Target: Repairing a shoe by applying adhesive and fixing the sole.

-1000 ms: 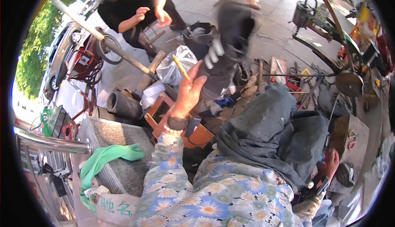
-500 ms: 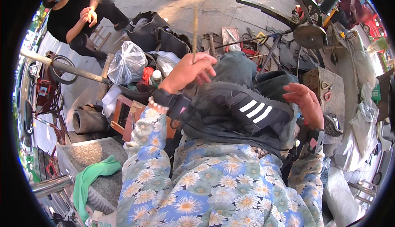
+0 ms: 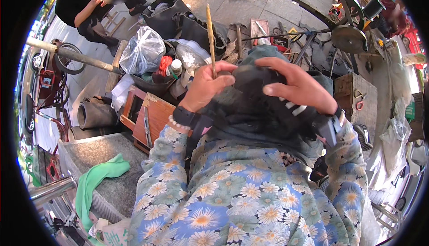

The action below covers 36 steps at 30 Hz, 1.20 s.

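On my lap rests a black sneaker (image 3: pixel 250 83) with white stripes, its side mostly covered by my right hand and wrist. My left hand (image 3: pixel 206 87) is closed around the lower end of a thin, light brown wooden stick (image 3: pixel 210 31), which points up beside the shoe's toe. Over the shoe, my right hand (image 3: pixel 301 85) holds nothing, its thumb and fingers apart. I cannot tell whether those fingertips touch the shoe. A dark cloth (image 3: pixel 237 132) covers my lap underneath.
At left stand a wooden box (image 3: pixel 163 116), a grey stone block (image 3: pixel 107 150) with a green cloth (image 3: pixel 100 179), and a stuffed plastic bag (image 3: pixel 143 52). Ahead lie a hammer (image 3: pixel 239 40) and scattered tools beside a hand-cranked machine (image 3: pixel 348 38). A person (image 3: pixel 82 5) sits at far left.
My right hand has moved left from the shoe's heel side to above it. The stick now leans slightly left. The whole view has shifted a little.
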Motion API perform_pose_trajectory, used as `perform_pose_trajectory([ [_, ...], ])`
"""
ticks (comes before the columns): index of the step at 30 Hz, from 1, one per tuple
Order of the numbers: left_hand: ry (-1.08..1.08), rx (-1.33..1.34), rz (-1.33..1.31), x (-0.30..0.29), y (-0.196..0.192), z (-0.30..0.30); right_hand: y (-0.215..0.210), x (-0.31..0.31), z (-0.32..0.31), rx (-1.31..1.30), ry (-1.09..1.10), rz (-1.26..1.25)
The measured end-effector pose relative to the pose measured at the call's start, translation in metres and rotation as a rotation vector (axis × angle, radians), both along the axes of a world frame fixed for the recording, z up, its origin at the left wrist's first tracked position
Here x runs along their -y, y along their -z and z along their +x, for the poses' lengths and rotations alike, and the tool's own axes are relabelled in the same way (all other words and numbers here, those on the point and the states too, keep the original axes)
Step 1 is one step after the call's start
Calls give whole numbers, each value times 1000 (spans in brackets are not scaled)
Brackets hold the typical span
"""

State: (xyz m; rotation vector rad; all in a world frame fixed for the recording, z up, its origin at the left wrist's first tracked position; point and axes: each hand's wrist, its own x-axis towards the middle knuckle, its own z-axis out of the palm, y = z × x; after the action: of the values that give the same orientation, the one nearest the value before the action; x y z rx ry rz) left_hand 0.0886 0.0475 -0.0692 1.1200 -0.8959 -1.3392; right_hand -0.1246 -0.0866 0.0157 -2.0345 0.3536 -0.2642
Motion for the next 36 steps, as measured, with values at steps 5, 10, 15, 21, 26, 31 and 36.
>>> perform_pose_trajectory([
  [5, -237, -238, -88, 38, 14, -19, 28, 39, 19, -171, 36, 109],
  [10, -208, -279, -47, 44, 21, -21, 40, 59, 25, -153, 104, 301],
  [15, -204, -243, -53, 43, 17, -22, 36, 59, 48, -227, 51, 409],
  [21, -223, -292, -63, 43, 18, -23, 35, 53, 55, -202, 116, 350],
  [26, -227, -305, -39, 46, 18, -24, 41, 57, 54, -223, 133, 317],
  [31, -241, -321, -3, 44, 22, -23, 42, 52, 55, -214, 160, 364],
  [36, -226, -290, 63, 51, 24, -24, 54, 58, 54, -246, 232, 370],
])
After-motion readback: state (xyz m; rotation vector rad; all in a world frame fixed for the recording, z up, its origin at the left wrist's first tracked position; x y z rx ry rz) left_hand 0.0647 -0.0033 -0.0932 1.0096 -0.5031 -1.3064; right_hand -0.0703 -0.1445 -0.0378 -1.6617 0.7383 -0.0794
